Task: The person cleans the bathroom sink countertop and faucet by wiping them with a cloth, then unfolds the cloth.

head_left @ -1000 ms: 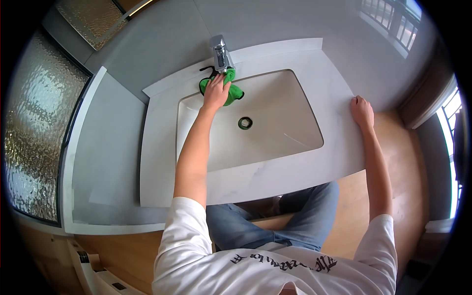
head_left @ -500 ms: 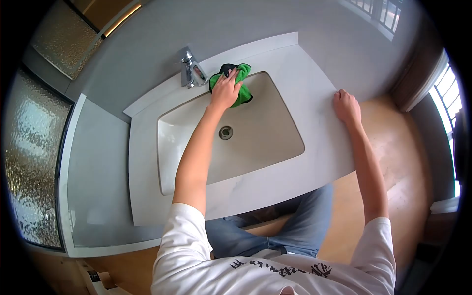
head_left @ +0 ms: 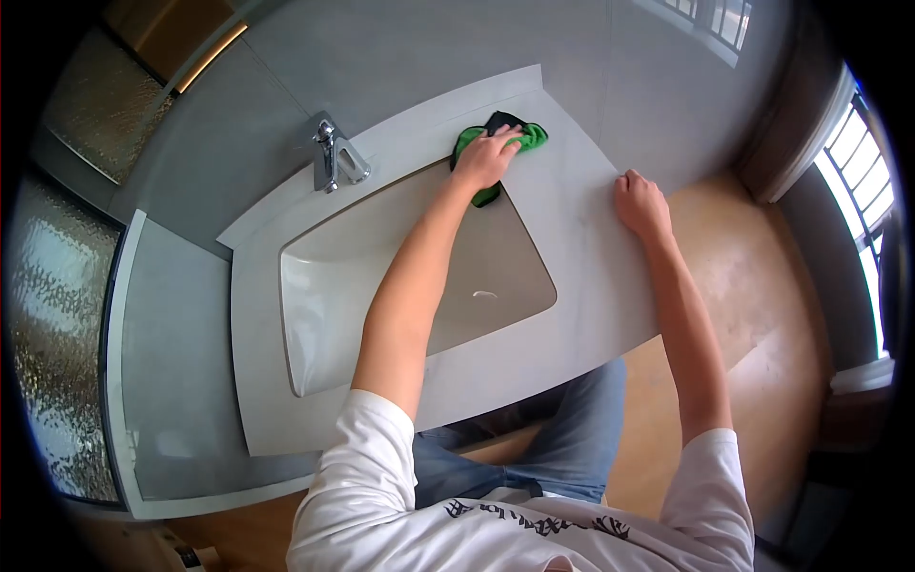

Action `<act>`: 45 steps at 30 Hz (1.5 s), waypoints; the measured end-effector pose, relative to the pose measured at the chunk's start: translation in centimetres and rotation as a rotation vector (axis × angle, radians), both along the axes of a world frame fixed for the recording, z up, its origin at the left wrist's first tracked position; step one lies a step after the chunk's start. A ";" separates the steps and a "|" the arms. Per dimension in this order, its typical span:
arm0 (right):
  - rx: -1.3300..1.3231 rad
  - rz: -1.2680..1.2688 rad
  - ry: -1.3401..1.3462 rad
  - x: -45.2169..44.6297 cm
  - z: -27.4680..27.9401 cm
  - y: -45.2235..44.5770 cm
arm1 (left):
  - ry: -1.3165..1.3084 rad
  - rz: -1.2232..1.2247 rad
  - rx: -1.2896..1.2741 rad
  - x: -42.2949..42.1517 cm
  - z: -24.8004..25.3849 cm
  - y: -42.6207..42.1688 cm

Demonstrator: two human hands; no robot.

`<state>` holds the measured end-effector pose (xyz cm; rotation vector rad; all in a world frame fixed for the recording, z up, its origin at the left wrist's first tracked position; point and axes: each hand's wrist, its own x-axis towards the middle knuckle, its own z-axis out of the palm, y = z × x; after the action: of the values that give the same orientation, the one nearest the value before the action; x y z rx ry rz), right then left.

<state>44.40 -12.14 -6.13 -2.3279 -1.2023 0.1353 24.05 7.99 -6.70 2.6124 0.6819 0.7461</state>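
A green cloth (head_left: 536,137) with dark edging lies bunched across the back right corner of the sink, partly on the counter and partly hanging over the basin rim. My left hand (head_left: 486,158) presses down on it, fingers bent over the fabric. The white rectangular sink (head_left: 315,315) is set into a pale countertop (head_left: 600,286). My left forearm crosses the basin and hides its drain. On the countertop's right edge rests my right hand (head_left: 641,204), its fingers curled closed around the edge.
A chrome faucet (head_left: 334,157) stands behind the sink, left of the cloth. A low backsplash (head_left: 419,119) runs along the grey wall. Textured glass (head_left: 62,324) is at the far left, and a barred window (head_left: 858,167) at the right.
My left hand has slid the cloth rightward along the back rim, away from the faucet to the corner. My right hand keeps its place on the counter edge. The view has shifted slightly.
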 end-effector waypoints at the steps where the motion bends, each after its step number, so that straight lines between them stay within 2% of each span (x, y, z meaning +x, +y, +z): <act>1: 0.006 0.007 0.002 0.1 -0.1 0.0 | -0.008 -0.016 -0.053 0.2 0.3 -1.4; 4: 0.044 0.022 0.003 0.1 -0.3 -0.1 | 0.033 -0.113 -0.213 0.1 1.5 -6.5; 5: 0.049 0.021 -0.016 0.1 -0.3 -0.2 | 0.051 -0.195 -0.211 0.0 1.6 -8.4; 6: 0.055 0.019 -0.035 0.1 -0.3 -0.1 | 0.025 -0.362 -0.070 -0.1 0.8 -10.0; 9: 0.064 0.019 -0.058 0.4 -0.7 0.1 | 0.046 -0.575 -0.138 -1.4 1.7 -18.2; 11: 0.074 0.022 -0.056 0.3 -0.6 0.1 | 0.066 -0.734 -0.039 -2.5 2.6 -22.8; 12: 0.079 0.016 -0.055 0.4 -0.7 0.1 | 0.116 -0.742 0.106 -2.8 2.9 -23.0; 14: 0.104 0.032 -0.071 0.7 -1.5 0.1 | 0.099 -0.759 -0.079 -2.6 2.6 -22.2; 15: 0.133 0.045 -0.091 0.8 -1.4 0.2 | 0.098 -0.763 -0.077 -2.2 2.4 -21.5; 17: 0.107 0.041 -0.081 1.0 -1.2 0.2 | 0.065 -0.705 0.033 -1.2 1.9 -19.7; 20: 0.083 0.051 -0.051 0.8 -0.8 0.0 | 0.141 -0.462 0.174 0.4 0.7 -14.6; 23: 0.074 0.040 -0.037 0.3 -0.3 -0.3 | 0.004 -0.262 0.284 1.4 -0.2 -8.6; 26: 0.044 0.006 -0.018 0.1 -0.1 -0.2 | 0.090 -0.059 0.290 2.5 -1.3 -2.2; 30: 0.016 0.009 0.024 -0.4 0.6 -0.5 | 0.199 0.184 0.171 4.7 -0.8 2.4; 34: 0.017 0.019 0.010 -0.6 0.7 -0.5 | 0.310 0.317 0.101 7.5 0.0 3.2; 38: 0.043 0.021 0.006 -0.5 0.7 -0.6 | 0.263 0.503 0.107 10.4 -0.3 1.5; 40: 0.069 0.017 0.005 0.0 0.3 -0.4 | 0.322 0.506 0.122 10.5 -0.2 0.8; 45: 0.170 -0.035 0.033 1.6 -1.2 0.3 | 0.291 0.289 0.108 8.5 0.1 -2.7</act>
<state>45.98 -11.86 -7.29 -2.1889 -1.1112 0.0568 32.58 5.26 -6.56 2.7845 1.1513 0.4919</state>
